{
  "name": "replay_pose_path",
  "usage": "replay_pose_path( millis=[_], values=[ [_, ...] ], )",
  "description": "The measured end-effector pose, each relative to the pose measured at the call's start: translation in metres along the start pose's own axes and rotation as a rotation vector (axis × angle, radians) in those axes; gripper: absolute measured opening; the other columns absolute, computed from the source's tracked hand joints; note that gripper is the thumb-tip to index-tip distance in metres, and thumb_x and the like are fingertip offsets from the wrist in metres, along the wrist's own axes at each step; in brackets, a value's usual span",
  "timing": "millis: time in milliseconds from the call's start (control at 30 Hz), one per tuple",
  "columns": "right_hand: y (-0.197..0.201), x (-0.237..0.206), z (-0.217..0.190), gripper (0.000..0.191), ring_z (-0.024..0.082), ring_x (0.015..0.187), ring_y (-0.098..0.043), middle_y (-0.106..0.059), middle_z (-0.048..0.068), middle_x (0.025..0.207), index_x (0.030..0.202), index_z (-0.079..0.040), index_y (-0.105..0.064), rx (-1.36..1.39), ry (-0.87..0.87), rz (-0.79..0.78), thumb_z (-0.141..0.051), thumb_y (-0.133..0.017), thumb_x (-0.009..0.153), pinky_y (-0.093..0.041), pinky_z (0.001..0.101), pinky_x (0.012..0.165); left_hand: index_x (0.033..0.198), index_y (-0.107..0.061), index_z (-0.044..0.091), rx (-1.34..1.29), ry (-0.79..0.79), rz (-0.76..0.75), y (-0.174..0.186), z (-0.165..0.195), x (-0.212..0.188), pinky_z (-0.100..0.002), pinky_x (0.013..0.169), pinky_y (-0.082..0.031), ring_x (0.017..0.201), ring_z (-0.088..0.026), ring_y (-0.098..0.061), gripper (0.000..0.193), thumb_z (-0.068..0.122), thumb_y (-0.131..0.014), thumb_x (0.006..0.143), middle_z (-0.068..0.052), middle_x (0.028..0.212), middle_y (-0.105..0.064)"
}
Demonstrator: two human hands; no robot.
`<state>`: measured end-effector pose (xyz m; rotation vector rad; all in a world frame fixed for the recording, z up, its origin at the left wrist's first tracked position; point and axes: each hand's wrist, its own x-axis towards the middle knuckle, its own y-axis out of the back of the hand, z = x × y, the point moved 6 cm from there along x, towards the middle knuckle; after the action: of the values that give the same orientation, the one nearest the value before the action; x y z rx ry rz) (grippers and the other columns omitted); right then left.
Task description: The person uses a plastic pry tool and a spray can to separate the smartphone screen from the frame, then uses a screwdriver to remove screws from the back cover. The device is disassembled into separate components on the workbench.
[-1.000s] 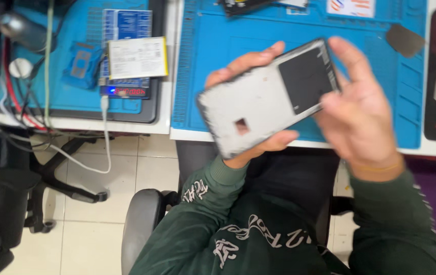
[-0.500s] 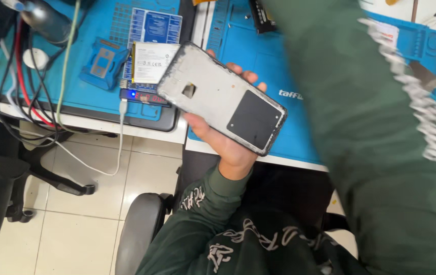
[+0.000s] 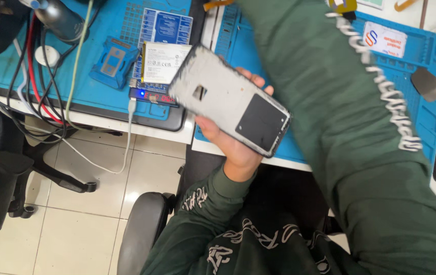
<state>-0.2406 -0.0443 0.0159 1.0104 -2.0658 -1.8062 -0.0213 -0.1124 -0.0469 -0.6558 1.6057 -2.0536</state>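
My left hand holds an opened phone body from below, over the near edge of the workbench. The phone's grey inner side faces up, with a dark square patch near its lower right end and a small cut-out near its upper left. It lies diagonally, fingertips showing past its upper edge. My right arm, in a dark green sleeve with white lettering, stretches up across the view. Its hand is past the top edge of the frame and cannot be seen.
A blue work mat with a sticker and a dark scraper lies at right. Left of the phone are a white battery on a lit test board, a small blue fixture and tangled cables. An armrest is below.
My right hand has let go of the phone and the arm has reached up out of view. The phone, now in my left hand alone, has swung to the opposite diagonal and moved left.
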Motion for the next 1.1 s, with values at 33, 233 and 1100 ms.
replay_pose_path(
  millis=[33, 233, 1100],
  values=[
    [-0.002, -0.008, 0.002, 0.038, 0.019, 0.093, -0.061, -0.06, 0.01, 0.109, 0.144, -0.006, -0.043, 0.013, 0.004, 0.003, -0.02, -0.053, 0.11, -0.053, 0.033, 0.081, 0.152, -0.035, -0.001, -0.017, 0.036, -0.005, 0.001, -0.003, 0.001, -0.044, 0.106, -0.05, 0.119, -0.027, -0.056, 0.095, 0.079, -0.045, 0.101, -0.013, 0.129, -0.051],
    [-0.003, -0.072, 0.033, 0.037, 0.019, 0.086, -0.06, -0.061, 0.01, 0.103, 0.143, -0.005, -0.044, 0.193, 0.031, 0.074, -0.022, -0.055, 0.112, -0.052, 0.0327, 0.076, 0.159, -0.037, 0.003, -0.064, 0.302, -0.016, 0.002, -0.018, 0.004, -0.053, 0.109, -0.05, 0.129, -0.031, -0.058, 0.092, 0.078, -0.033, 0.106, -0.018, 0.144, -0.053],
    [-0.154, -0.342, 0.005, 0.073, 0.019, 0.074, -0.061, -0.058, 0.014, 0.103, 0.147, 0.005, -0.04, 1.732, 0.007, 0.078, -0.05, -0.06, 0.102, -0.052, 0.032, 0.065, 0.152, -0.032, 0.027, -0.012, 0.442, -0.476, -0.032, -0.061, -0.048, -0.063, 0.11, -0.048, 0.14, -0.033, -0.045, 0.068, 0.038, -0.073, 0.1, -0.009, 0.133, -0.047]
  ],
)
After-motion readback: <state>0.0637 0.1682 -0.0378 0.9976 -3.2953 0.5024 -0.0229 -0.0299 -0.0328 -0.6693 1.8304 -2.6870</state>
